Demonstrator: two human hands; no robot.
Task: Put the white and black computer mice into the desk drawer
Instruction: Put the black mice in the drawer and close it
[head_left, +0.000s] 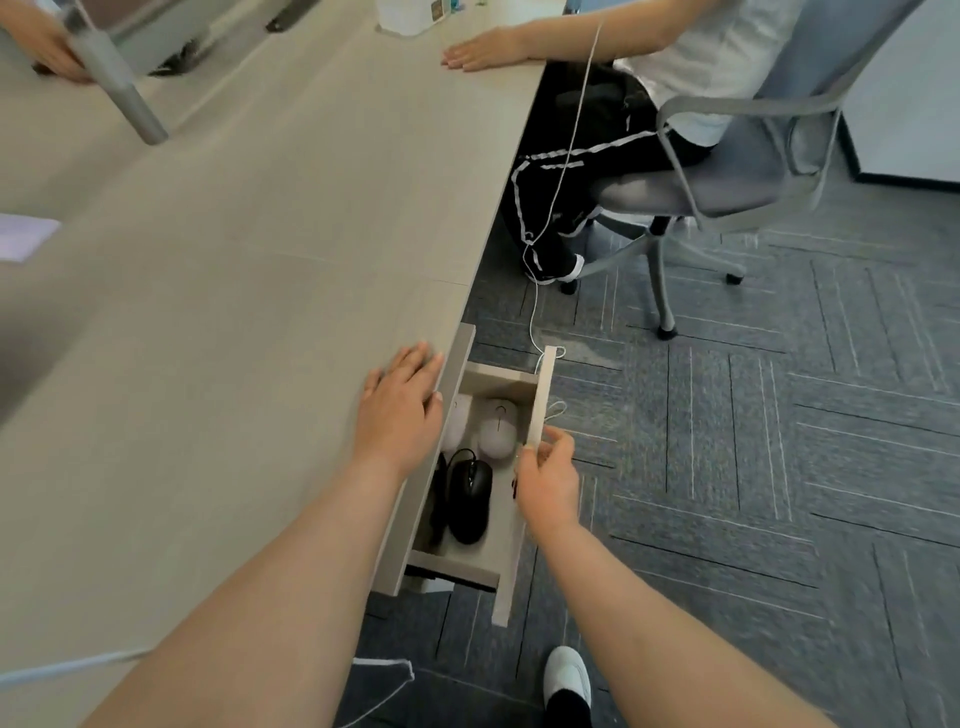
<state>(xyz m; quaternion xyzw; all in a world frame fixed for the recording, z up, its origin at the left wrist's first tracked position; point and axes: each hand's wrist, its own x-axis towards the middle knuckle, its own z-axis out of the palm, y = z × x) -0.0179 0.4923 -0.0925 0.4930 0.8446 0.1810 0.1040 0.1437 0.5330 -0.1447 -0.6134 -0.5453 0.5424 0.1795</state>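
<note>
Left hand (400, 410) flat, fingers spread, on the pale wood-grain desk top (234, 291) at its edge. Open shallow beige drawer (511, 384) holds a black corded mouse (469, 501) near, a white rounded mouse (497, 428) beyond. Right hand (548, 480) pinches the drawer's front panel (540, 400).

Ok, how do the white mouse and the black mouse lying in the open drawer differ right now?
The white mouse is pale and rounded; the black mouse is dark and looks longer. The white one lies toward the drawer's far end, the black one toward the near end. Both lie flat inside, untouched by either hand.
</note>
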